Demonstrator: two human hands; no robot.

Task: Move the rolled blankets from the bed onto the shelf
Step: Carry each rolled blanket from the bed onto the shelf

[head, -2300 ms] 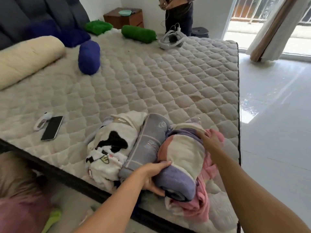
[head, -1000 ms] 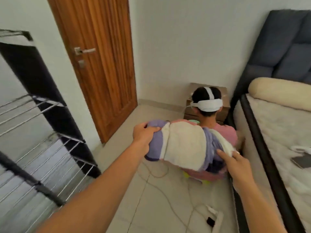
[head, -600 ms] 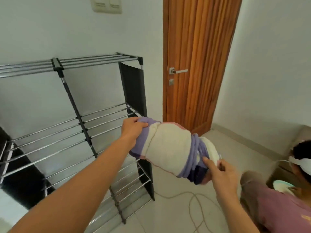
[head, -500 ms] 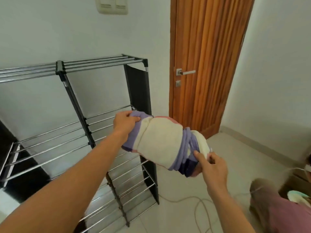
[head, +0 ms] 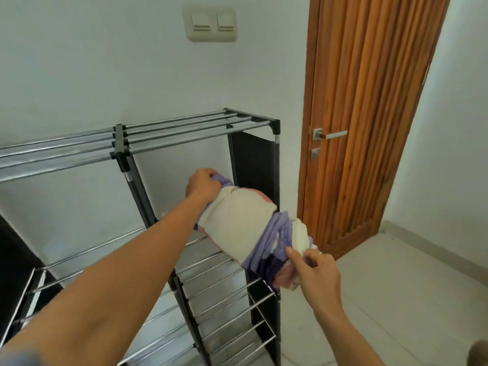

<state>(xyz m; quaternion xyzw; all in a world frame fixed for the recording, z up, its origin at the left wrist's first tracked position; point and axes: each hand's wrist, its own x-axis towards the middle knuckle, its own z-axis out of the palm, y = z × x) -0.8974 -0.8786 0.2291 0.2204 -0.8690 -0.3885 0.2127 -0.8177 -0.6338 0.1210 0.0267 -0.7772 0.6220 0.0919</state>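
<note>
Fingers (head: pixel 211 180) of my left hand (head: pixel 202 184) clamp the blanket's (head: pixel 243 223) far end; my right hand (head: pixel 315 273) pinches its near end. Its long axis points into the shelf (head: pixel 184 128), left hand nearer the rails.

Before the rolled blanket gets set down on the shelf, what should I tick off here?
1. Left hand grips far end of the rolled blanket: ok.
2. Right hand grips near end: ok.
3. Roll intact, not unravelling: ok.
4. Blanket resting on a shelf tier: not ok, it is in the air.
5. Tier below the blanket free of items: ok where visible.
6. Roll fits between the uprights: cannot tell.
</note>
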